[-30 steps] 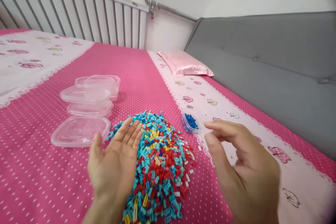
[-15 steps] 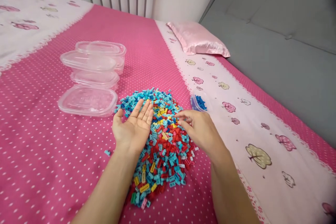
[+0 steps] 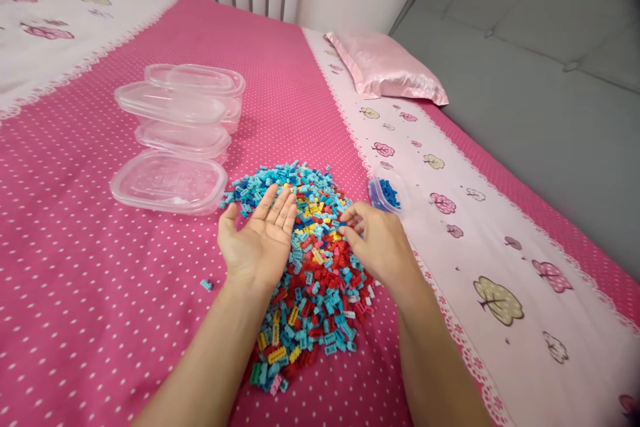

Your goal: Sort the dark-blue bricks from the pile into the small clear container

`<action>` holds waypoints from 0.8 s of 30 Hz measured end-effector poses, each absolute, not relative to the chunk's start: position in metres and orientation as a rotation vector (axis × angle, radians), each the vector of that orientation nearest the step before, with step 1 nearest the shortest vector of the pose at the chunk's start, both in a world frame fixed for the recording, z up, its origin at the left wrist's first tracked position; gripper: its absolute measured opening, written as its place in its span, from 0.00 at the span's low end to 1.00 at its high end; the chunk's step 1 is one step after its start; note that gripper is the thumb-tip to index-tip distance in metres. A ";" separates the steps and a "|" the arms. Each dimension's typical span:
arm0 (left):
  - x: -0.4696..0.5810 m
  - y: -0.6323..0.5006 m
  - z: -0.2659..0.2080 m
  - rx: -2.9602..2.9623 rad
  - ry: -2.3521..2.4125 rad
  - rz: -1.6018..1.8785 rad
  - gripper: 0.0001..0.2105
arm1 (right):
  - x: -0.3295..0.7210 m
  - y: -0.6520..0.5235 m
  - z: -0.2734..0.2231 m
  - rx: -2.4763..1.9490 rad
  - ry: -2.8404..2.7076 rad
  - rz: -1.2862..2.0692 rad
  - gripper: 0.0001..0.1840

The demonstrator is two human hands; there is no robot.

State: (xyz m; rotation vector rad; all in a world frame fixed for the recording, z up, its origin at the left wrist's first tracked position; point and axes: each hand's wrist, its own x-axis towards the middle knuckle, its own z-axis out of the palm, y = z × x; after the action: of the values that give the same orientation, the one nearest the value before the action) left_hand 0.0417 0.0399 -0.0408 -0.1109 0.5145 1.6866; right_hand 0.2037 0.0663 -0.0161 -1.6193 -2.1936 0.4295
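Note:
A heap of small toy building bricks (image 3: 320, 280) in light blue, red, yellow and dark blue lies on the bedspread in front of me. Over its left side my left hand (image 3: 257, 240) is held palm up, fingers stretched out, with nothing on the palm. My right hand (image 3: 377, 240) is above the heap's right side, thumb and forefinger pinched on a small dark blue brick (image 3: 343, 224). Just beyond that hand stands a clear plastic container (image 3: 377, 195) partly filled with blue bricks (image 3: 389, 193).
Several clear lidded containers (image 3: 170, 180) stand in a row to the left of the heap. One loose light blue brick (image 3: 207, 285) lies left of my left forearm. A pink pillow (image 3: 385, 67) rests at the back, by a grey padded headboard (image 3: 525, 93).
My right hand has shifted slightly right and now shows a dark blue brick at its fingertips. My left hand stays palm up. The view has tilted a little.

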 end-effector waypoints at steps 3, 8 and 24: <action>0.042 0.040 -0.041 -0.105 0.525 1.681 0.29 | 0.199 0.062 -0.009 -1.477 -2.121 0.444 0.06; 0.045 0.039 -0.036 -0.077 0.531 1.653 0.31 | 0.181 0.047 0.000 -1.190 -2.041 0.475 0.06; 0.047 0.037 -0.027 -0.144 0.419 1.628 0.29 | 0.185 0.050 -0.007 -1.469 -2.068 0.444 0.13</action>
State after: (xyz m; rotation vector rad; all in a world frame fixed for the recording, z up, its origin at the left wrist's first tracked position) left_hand 0.0474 0.0365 -0.0270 -0.1444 0.4191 1.6282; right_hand 0.1849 0.0497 -0.0073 -1.4689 -2.0683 0.4437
